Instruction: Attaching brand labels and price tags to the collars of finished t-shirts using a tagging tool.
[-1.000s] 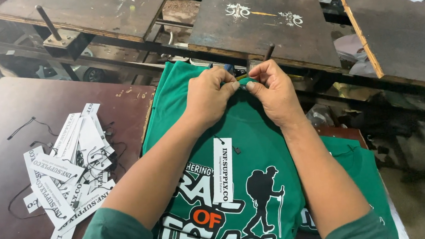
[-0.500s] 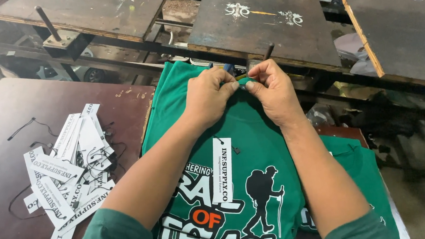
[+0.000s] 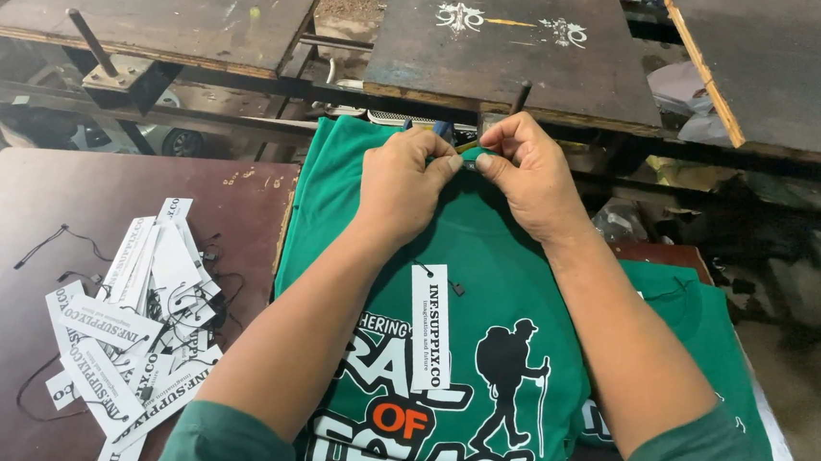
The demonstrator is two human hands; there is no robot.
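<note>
Worker at print-shop bench: left hand [image 3: 405, 185] and right hand [image 3: 527, 169] meet at neck edge of green T-shirt [image 3: 491, 273], fingertips of both pinched on collar fabric. Shirt tops folded stack, long axis running away from worker, collar at far end; both hands equally close. White hang tag [image 3: 431, 325] lies on chest print, its string trailing toward collar. Loose hang tags [image 3: 132, 317] heaped well left on brown table [image 3: 7, 249]. Pinch point itself hidden behind fingers; stack's near end cut off by frame.
</note>
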